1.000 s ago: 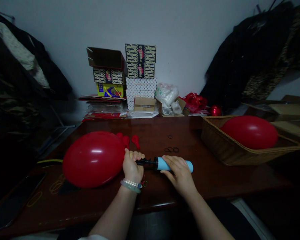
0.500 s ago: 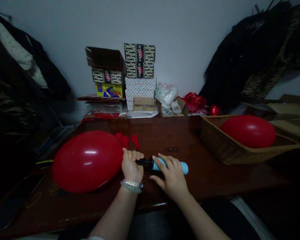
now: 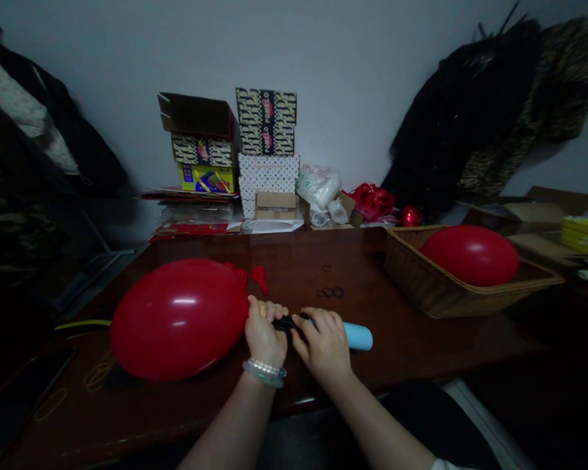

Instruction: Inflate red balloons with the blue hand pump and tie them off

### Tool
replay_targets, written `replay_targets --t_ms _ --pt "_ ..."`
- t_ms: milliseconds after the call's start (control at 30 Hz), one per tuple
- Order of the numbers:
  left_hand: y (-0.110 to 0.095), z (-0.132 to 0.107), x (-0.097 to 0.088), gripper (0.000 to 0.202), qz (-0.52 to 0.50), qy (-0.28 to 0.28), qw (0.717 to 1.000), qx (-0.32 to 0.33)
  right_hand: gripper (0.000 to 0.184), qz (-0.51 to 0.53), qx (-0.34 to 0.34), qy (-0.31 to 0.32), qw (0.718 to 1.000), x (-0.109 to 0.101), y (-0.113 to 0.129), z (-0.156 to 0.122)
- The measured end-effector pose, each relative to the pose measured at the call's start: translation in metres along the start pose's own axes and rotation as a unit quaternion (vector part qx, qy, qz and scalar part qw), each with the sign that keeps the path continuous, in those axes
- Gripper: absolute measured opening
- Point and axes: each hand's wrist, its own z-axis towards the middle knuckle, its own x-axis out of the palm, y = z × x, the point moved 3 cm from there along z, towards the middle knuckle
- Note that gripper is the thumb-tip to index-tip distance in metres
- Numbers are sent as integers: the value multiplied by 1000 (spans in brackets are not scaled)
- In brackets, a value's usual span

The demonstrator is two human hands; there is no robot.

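Plain white wall behind a glossy dark-brown wooden table (image 3: 294, 258); stacked patterned cardboard boxes (image 3: 267, 124) stand past its far edge, a shiny red ball ornament (image 3: 410, 216) further right.

Near edge, left of centre: large inflated red latex balloon (image 3: 179, 320) resting on the table, bulging out to the left of the left hand (image 3: 264, 336), its neck end inside that hand. Fingers of that hand curled closed around the neck, where it meets the pump nozzle; pale green bangle and beaded bracelet (image 3: 265, 372) on the wrist.

Right hand (image 3: 323, 346) just beside it, wrapped closed over the black nozzle end of a sky-blue cylindrical hand pump (image 3: 359, 337), barrel lying roughly level and jutting out to the right of that hand.

Toward the far edge, small deflated red balloons (image 3: 259, 277) just beyond the neck; thin black rubber bands (image 3: 330, 294) mid-table. Right end: woven wicker basket (image 3: 411, 277) holding a second inflated red balloon (image 3: 470, 254).
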Motion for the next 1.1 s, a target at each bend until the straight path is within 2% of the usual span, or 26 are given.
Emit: replay_targets --t_ms 100,200,300,400,567,733,900,1100 --pt "-6 5 -3 46 12 -18 1000 5 20 -5 -5 13 1000 -1 -4 1" --pt "-30 17 -6 45 8 -62 998 33 20 -21 -1 4 1000 -10 -21 3" --pt "-58 29 -6 48 9 -42 998 49 21 -47 4 -19 999 -27 -44 11" --pt "-69 31 -3 49 9 -13 999 31 22 -74 4 -29 997 -44 -62 26" --pt "-65 22 5 50 36 1 999 4 22 -167 87 -7 982 -63 -94 48" --pt "-59 18 10 54 91 16 996 -9 27 -234 210 -13 949 -65 -131 44" --pt "-49 16 9 54 151 43 987 -21 30 -263 321 80 906 -46 -156 32" --pt "-34 11 10 54 192 75 976 -67 32 -267 337 148 890 -15 -165 26"
